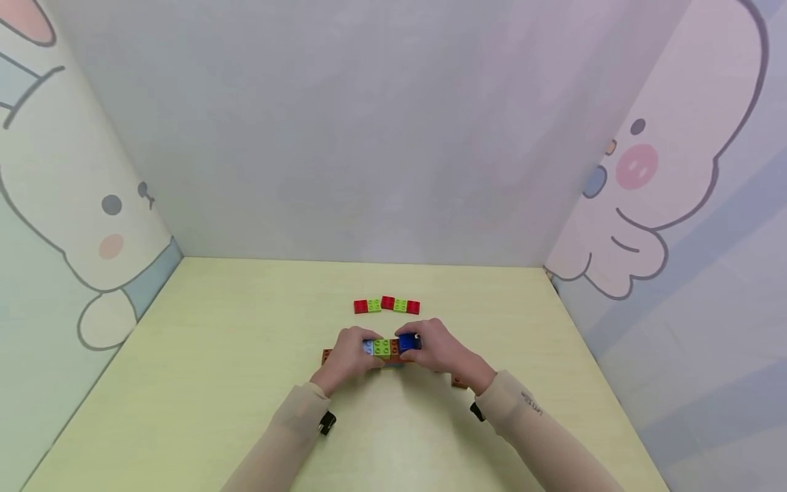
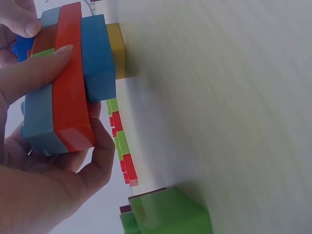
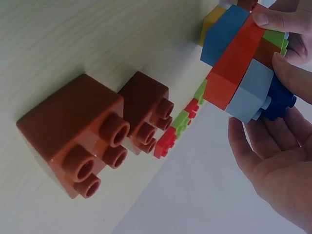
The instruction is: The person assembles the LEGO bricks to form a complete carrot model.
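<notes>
A stack of toy building bricks is held between both hands just above the table. My left hand (image 1: 352, 354) grips its left end, thumb along the long red brick (image 2: 73, 105). Under that red layer are a blue brick (image 2: 99, 61) and a yellow brick (image 2: 117, 51). The upper layer shows a light blue brick (image 1: 368, 346), a lime green brick (image 1: 382, 348) and a brown brick (image 1: 394, 347). At the right end my right hand (image 1: 443, 347) pinches a dark blue brick (image 3: 280, 100) against the stack's studded top. Whether it is fully seated, I cannot tell.
Beyond the hands, red bricks (image 1: 361, 307) and lime green bricks (image 1: 400, 305) lie in a row on the table (image 1: 246, 307). Two brown bricks (image 3: 73, 124) stand by the right wrist. A green brick (image 2: 170, 212) is near the left wrist. Walls enclose the table's back and sides.
</notes>
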Motion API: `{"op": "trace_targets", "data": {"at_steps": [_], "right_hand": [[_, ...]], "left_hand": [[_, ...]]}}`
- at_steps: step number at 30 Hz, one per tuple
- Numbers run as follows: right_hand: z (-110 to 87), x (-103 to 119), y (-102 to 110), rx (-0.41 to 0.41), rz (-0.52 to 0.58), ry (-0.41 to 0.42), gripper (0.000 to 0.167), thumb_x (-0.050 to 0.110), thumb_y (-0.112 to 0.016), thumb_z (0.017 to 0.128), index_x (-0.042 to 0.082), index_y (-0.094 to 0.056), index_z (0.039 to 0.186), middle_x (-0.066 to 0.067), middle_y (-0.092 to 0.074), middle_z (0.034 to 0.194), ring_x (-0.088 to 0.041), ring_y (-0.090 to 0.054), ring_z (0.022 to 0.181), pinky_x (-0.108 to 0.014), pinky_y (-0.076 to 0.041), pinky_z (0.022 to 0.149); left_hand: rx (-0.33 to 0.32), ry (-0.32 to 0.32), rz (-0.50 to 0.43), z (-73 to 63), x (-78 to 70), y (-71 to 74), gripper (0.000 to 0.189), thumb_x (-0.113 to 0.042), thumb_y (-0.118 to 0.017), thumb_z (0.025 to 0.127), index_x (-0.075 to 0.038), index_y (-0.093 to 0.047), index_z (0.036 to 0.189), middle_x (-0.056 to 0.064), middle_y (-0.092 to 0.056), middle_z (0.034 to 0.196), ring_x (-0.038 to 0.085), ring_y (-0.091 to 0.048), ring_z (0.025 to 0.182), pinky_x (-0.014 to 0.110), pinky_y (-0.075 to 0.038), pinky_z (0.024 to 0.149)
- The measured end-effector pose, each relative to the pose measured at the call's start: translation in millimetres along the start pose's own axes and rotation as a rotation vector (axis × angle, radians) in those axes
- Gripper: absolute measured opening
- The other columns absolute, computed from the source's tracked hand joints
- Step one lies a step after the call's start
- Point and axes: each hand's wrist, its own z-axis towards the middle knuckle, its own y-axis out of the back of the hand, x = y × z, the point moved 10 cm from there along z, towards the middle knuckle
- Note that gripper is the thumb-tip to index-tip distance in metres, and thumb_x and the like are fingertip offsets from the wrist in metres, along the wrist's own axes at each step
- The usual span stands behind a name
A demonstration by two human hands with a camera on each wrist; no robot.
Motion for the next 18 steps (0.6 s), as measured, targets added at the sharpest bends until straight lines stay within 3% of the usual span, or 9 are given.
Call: {"op": "trace_targets", "data": {"at_steps": [6, 18], "right_hand": [[-1.0, -4, -2, -0.015, 0.045, -0.004, 0.041, 0.022, -0.079, 0.080, 0.009, -0.068, 0.116, 0.001, -0.064, 0.108, -0.014, -0.056, 0.092, -0.030, -0.049, 0.078], [-4.5, -30, -9, -0.072, 0.280, -0.043, 0.035, 0.032, -0.080, 0.078, 0.020, -0.068, 0.109, 0.006, -0.063, 0.102, -0.016, -0.057, 0.088, -0.032, -0.049, 0.076]], "left_hand": [[-0.005, 0.014, -0.002, -0.3, 0.0, 0.6, 0.033, -0.013, -0.086, 0.070, -0.008, -0.074, 0.100, 0.001, -0.065, 0.096, 0.020, -0.055, 0.086, 0.037, -0.049, 0.075], [-0.008, 0.033, 0.005, -0.4, 2.0, -1.2, 0.034, -0.014, -0.085, 0.070, -0.009, -0.074, 0.102, 0.001, -0.064, 0.096, 0.019, -0.055, 0.086, 0.037, -0.048, 0.075]]}}
